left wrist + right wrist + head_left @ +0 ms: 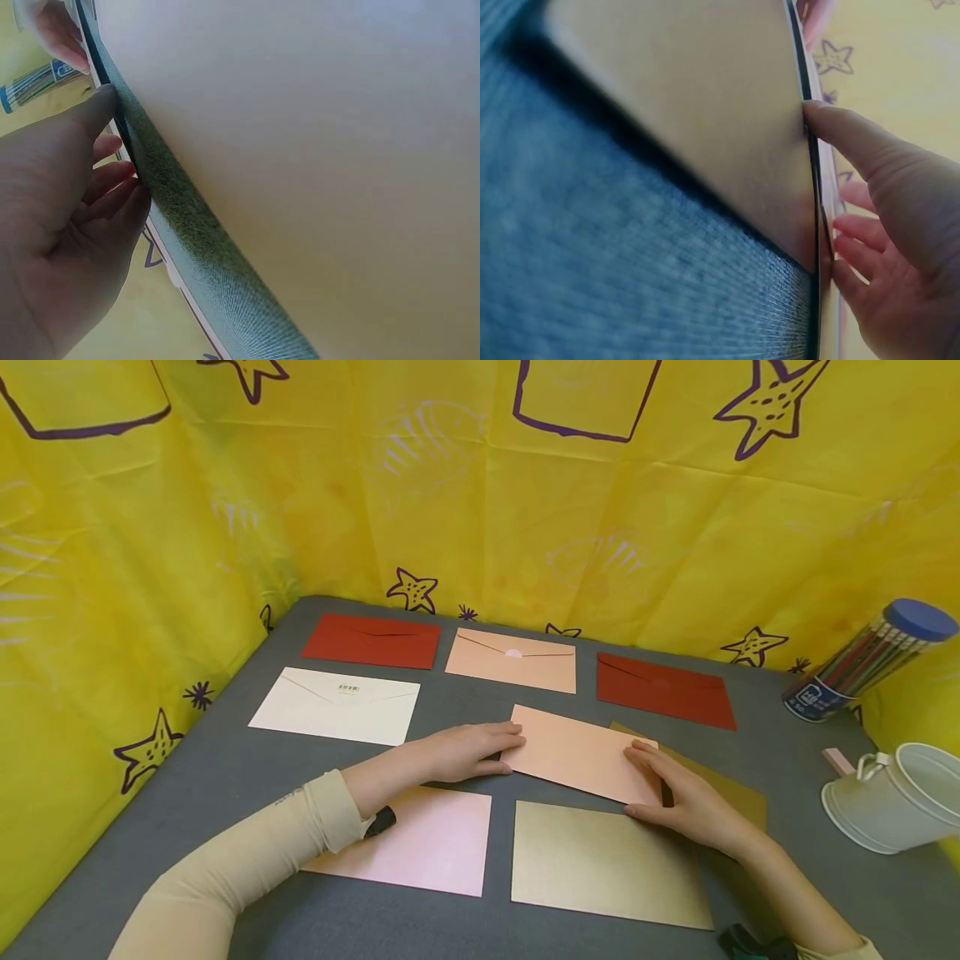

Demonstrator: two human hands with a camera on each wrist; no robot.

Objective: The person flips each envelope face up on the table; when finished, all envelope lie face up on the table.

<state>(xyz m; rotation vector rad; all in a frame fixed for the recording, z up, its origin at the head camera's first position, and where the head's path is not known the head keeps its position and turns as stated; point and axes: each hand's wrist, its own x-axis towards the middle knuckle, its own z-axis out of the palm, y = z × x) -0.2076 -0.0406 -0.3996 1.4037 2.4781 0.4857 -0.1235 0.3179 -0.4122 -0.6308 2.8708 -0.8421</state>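
Note:
A peach envelope (577, 753) lies slightly slanted on the grey table between both hands, its plain side up. Its right end overlaps a darker gold envelope (731, 785). My left hand (467, 752) touches the left edge, fingertips on top and thumb at the lower left corner. My right hand (693, 802) rests its fingertips on the peach envelope's right end; its thumb sits by the upper edge of a pale gold envelope (607, 864). Under my left forearm is a pale pink envelope (442, 843). The wrist views show both hands low over the table, fingers spread from thumbs.
Behind lie a red envelope (371, 642), a peach one with a white seal (512, 662) and a dark red one (666, 691). A white envelope (337, 706) is at left. A pencil tub (862, 664), a white metal pot (892, 802) and a small pink piece (837, 762) stand right.

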